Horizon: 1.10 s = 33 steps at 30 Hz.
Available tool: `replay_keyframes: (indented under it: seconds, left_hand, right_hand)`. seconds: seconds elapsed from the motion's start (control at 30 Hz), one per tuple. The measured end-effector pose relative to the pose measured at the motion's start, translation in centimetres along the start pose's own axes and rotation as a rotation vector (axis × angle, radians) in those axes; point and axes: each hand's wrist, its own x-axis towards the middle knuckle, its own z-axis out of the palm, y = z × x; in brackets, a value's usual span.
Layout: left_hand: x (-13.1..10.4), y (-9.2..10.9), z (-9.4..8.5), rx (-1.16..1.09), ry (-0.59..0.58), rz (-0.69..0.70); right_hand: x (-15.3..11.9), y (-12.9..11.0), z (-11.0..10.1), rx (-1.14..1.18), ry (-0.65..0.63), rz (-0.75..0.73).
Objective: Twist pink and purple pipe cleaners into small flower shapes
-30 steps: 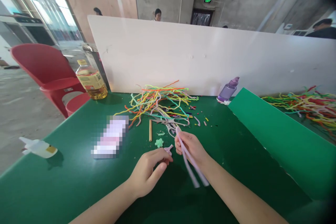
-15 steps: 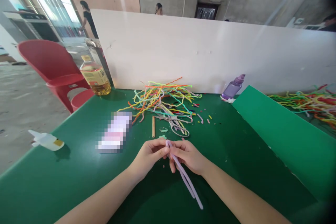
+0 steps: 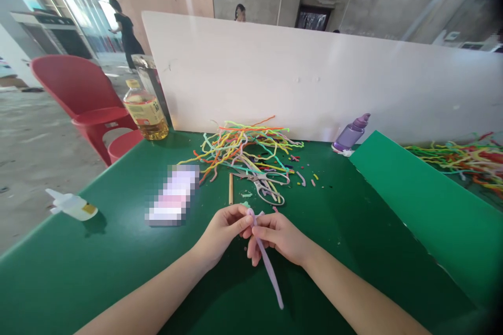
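A light purple fuzzy stem (image 3: 269, 271) is folded over at its top, and its length hangs down toward the front of the green table. My left hand (image 3: 226, 230) pinches the folded top between thumb and fingers. Right beside it, my right hand (image 3: 281, 235) grips the stem just below the fold, its lower fingers curled underneath. Beyond the hands lie grey-handled scissors (image 3: 269, 188), a short tan stick (image 3: 231, 189) and a tangled pile of colourful fuzzy stems (image 3: 239, 146). Small cut pieces are scattered near the scissors.
On the left are a glue bottle (image 3: 74, 206), a blurred-out flat object (image 3: 173, 196) and an oil bottle (image 3: 146, 112). A purple bottle (image 3: 351, 133) and green board (image 3: 424, 204) lie right. A white partition (image 3: 275, 78) stands behind. People are beyond it.
The two hanging lengths of the purple stem, apart before, now look lined up as one and hang more steeply. My right hand's lower fingers have shifted slightly left.
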Motion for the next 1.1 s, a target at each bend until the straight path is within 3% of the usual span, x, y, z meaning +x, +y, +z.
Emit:
replay_keyframes:
  seconds: [0.3,0.47,0.83,1.1]
  left_hand:
    - [-0.02,0.07,0.15,0.092,-0.107,0.012]
    - [-0.01,0.14,0.19,0.102,-0.101,0.013]
    - [0.06,0.18,0.01,0.316,0.007,0.107]
    - [-0.06,0.05,-0.14,0.517,0.186,0.177]
  right_hand:
    - [-0.15,-0.14,0.19,0.044,-0.083,0.062]
    - [0.03,0.16,-0.35,-0.008,-0.055,-0.031]
    - [0.08,0.24,-0.4,-0.104,0.011,-0.002]
    - [0.41,0.29,-0.37,-0.229,0.117,0.115]
